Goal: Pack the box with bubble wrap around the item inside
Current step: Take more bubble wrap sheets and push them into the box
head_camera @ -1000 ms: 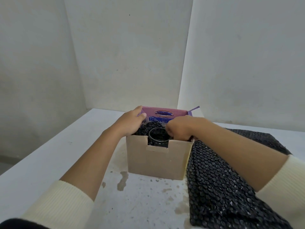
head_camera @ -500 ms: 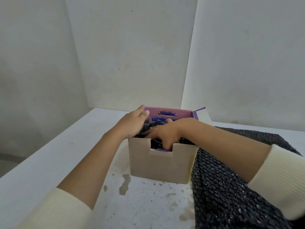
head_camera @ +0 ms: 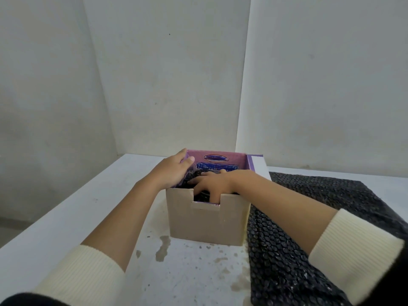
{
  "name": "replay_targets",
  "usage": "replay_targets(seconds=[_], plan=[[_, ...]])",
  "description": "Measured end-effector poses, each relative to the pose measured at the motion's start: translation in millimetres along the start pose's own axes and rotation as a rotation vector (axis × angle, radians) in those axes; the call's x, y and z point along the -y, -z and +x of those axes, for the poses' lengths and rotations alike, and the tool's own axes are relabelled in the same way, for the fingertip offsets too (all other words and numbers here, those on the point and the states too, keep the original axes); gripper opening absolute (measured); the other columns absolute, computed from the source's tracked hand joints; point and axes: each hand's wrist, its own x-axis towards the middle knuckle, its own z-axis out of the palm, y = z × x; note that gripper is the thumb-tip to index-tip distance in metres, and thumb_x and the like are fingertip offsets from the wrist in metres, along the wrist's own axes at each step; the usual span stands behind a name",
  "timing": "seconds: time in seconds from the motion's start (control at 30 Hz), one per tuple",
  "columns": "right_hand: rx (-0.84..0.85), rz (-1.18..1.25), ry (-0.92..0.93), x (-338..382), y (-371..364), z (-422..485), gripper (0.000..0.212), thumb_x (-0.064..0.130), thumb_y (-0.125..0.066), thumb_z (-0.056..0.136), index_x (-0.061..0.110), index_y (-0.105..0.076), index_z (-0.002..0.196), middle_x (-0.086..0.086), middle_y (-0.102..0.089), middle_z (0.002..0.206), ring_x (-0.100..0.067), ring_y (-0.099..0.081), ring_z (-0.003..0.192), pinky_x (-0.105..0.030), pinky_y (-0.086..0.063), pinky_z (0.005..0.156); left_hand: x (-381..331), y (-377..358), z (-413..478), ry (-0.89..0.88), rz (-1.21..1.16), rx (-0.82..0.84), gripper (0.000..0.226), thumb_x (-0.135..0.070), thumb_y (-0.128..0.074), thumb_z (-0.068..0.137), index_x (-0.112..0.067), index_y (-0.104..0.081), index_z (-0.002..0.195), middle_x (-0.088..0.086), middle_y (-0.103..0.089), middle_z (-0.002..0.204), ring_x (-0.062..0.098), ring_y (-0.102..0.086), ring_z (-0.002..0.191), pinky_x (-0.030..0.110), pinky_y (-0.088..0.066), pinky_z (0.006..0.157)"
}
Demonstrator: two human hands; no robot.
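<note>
R fingers (head_camera: pixel 203 178) are lying splayed & fairly straight, gripping nothing, pressing down on the black bubble wrap (head_camera: pixel 191 176) inside the cardboard box (head_camera: pixel 207 219). The right hand (head_camera: pixel 212 183) is covering the item, so it's hidden. The left hand (head_camera: pixel 172 171) is clasping the box's left wall, thumb inside. Best approach, imo: pushing wrap down the sides w/ gentle, even pressure, bracing the box, then feeding in more from the spare bubble-wrap sheet (head_camera: pixel 309 217) lying on the table (head_camera: pixel 66 217).

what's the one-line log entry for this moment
left hand: grips left wall of brown cardboard box | right hand: presses black bubble wrap inside | spare black bubble wrap sheet: right of box
</note>
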Motion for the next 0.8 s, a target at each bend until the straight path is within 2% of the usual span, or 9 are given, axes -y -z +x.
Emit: replay_targets(seconds=[0.07,0.13,0.2,0.3,0.4,0.47,0.63,0.73,0.8], plan=[[0.008,-0.002,-0.009,-1.3,-0.1,2.5,0.063,0.019,-0.057,0.084,0.037,-0.036,0.141,0.006,-0.013,0.159,-0.027,-0.003,0.146,-0.06,-0.009,0.109,-1.9,0.7,-0.1,-0.004,0.02,0.005,0.055,-0.041,-0.029,0.099,-0.025,-0.016,0.149,-0.002,-0.022,0.156,0.02,-0.023,0.143,0.033,-0.019,0.113],[-0.072,0.117,0.032,-6.2,3.8,-1.6,0.065,0.018,-0.063,0.076,0.037,-0.045,0.136,0.002,-0.032,0.152,-0.026,-0.025,0.14,-0.051,-0.023,0.11,-2.3,2.1,0.5,-0.006,0.024,0.01,0.054,-0.041,-0.03,0.099,-0.025,-0.017,0.149,-0.003,-0.023,0.156,0.019,-0.023,0.143,0.032,-0.02,0.112],[-0.273,0.317,0.041,-14.5,14.7,-22.0,0.061,0.018,-0.068,0.073,0.033,-0.053,0.13,0.003,-0.048,0.139,-0.016,-0.042,0.125,-0.034,-0.03,0.108,-2.0,3.8,1.1,0.001,0.061,0.007,0.055,-0.043,-0.032,0.098,-0.025,-0.019,0.148,-0.001,-0.025,0.155,0.021,-0.025,0.142,0.032,-0.022,0.111],[-0.537,0.434,-0.08,-44.3,26.9,-71.3,0.043,0.012,-0.065,0.082,0.021,-0.059,0.124,0.006,-0.054,0.126,-0.007,-0.044,0.113,-0.02,-0.027,0.097,-10.6,5.8,2.1,-0.034,0.112,-0.05,0.057,-0.045,-0.039,0.095,-0.025,-0.025,0.147,0.002,-0.032,0.153,0.024,-0.031,0.14,0.035,-0.026,0.11],[-0.656,0.538,-0.198,-79.6,15.5,-117.0,0.035,0.01,-0.064,0.084,0.019,-0.063,0.118,0.0,-0.061,0.125,-0.014,-0.051,0.117,-0.021,-0.032,0.093,-39.5,1.1,2.5,-0.173,0.011,-0.138,0.051,-0.04,-0.045,0.094,-0.026,-0.037,0.142,-0.002,-0.037,0.15,0.02,-0.036,0.137,0.032,-0.027,0.108],[-0.692,0.593,-0.264,-96.3,-2.9,-139.6,0.033,0.008,-0.065,0.083,0.017,-0.064,0.115,-0.002,-0.064,0.121,-0.014,-0.053,0.117,-0.02,-0.033,0.093,-67.9,-10.7,1.7,-0.288,-0.092,-0.14,0.045,-0.035,-0.048,0.093,-0.025,-0.045,0.137,-0.005,-0.042,0.146,0.016,-0.039,0.135,0.031,-0.028,0.108],[-0.709,0.642,-0.397,-127.4,-52.7,-196.6,0.028,0.016,-0.066,0.084,0.02,-0.065,0.112,0.005,-0.064,0.115,-0.005,-0.052,0.111,-0.021,-0.033,0.098,-140.6,-68.6,-15.7,-0.545,-0.289,-0.047,0.035,-0.027,-0.058,0.089,-0.026,-0.057,0.124,-0.005,-0.055,0.134,0.009,-0.047,0.126,0.028,-0.035,0.106],[-0.701,0.62,-0.494,-145.9,-88.3,-221.8,0.028,0.022,-0.069,0.082,0.021,-0.067,0.11,0.007,-0.065,0.111,-0.007,-0.055,0.111,-0.024,-0.035,0.1,-168.1,-112.3,-25.8,-0.664,-0.253,0.039,0.037,-0.024,-0.062,0.086,-0.025,-0.058,0.123,-0.006,-0.058,0.13,0.007,-0.052,0.119,0.026,-0.038,0.102],[-0.659,0.637,-0.548,-153.2,-112.7,-235.2,0.031,0.027,-0.069,0.082,0.022,-0.066,0.113,0.006,-0.065,0.115,-0.01,-0.056,0.114,-0.026,-0.037,0.101,-174.3,-142.4,-25.6,-0.664,-0.173,0.143,0.043,-0.025,-0.065,0.085,-0.023,-0.056,0.126,-0.004,-0.057,0.131,0.009,-0.052,0.12,0.029,-0.039,0.104]])
